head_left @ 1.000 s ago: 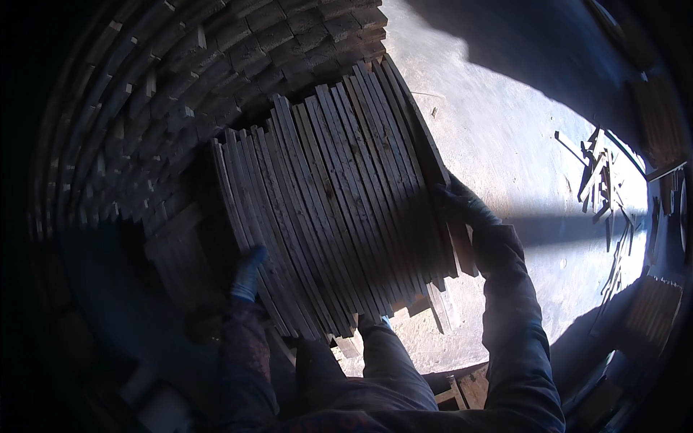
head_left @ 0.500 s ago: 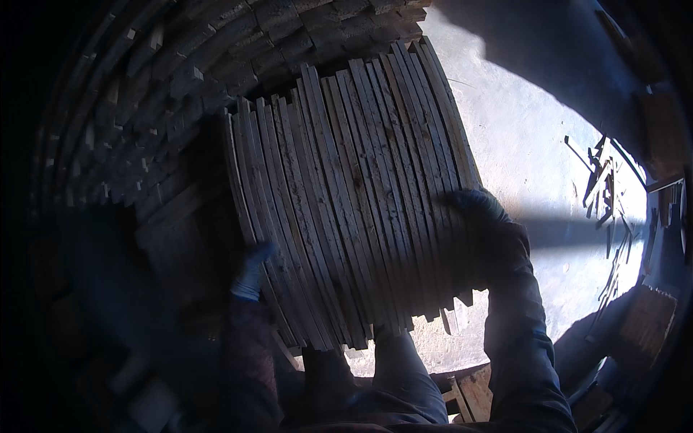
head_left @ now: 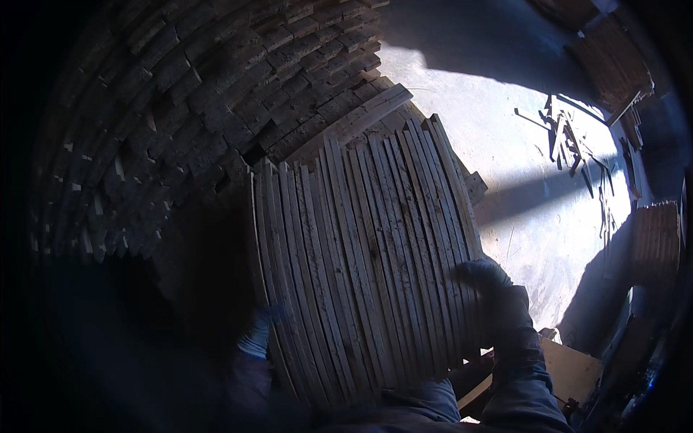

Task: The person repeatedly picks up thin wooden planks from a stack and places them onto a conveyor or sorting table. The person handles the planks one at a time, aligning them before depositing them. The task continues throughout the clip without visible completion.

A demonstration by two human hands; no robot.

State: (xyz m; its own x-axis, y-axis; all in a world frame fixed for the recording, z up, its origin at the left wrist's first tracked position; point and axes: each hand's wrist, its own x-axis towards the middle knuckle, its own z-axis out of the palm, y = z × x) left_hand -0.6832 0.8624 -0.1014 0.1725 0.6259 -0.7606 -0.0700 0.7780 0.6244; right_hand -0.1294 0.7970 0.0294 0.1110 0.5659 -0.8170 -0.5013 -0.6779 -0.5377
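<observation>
The person holds a bundle of thin wooden slats (head_left: pixel 361 260) between both gloved hands. The slats stand on edge, packed face to face, and the bundle runs from about 6 o'clock at the person's body up toward 12 o'clock, ending near the stacked wood pile (head_left: pixel 216 94).

The left hand (head_left: pixel 258 333) sits at about 7 o'clock of the bundle, against its left outer slat. Only part of the glove is visible in deep shadow; whether its fingers are spread or pressed together cannot be told.

The right hand (head_left: pixel 485 283) sits at about 4 o'clock of the bundle, against its right outer slat. Its fingers (head_left: pixel 468 270) curl over the upper edges of the outermost slats, held close together, so that the bundle lies to the left of the palm and partly under the fingertips. The right forearm enters from the lower edge of the picture.

The stacked wood pile fills the field from 9 to 12 o'clock, touching or just behind the far end of the bundle. A sunlit concrete floor (head_left: pixel 520 166) lies at 2 o'clock, with scattered wood scraps (head_left: pixel 570 137) on it, well apart from the bundle. A second, smaller stack of slats (head_left: pixel 655 242) stands at 3 o'clock.
</observation>
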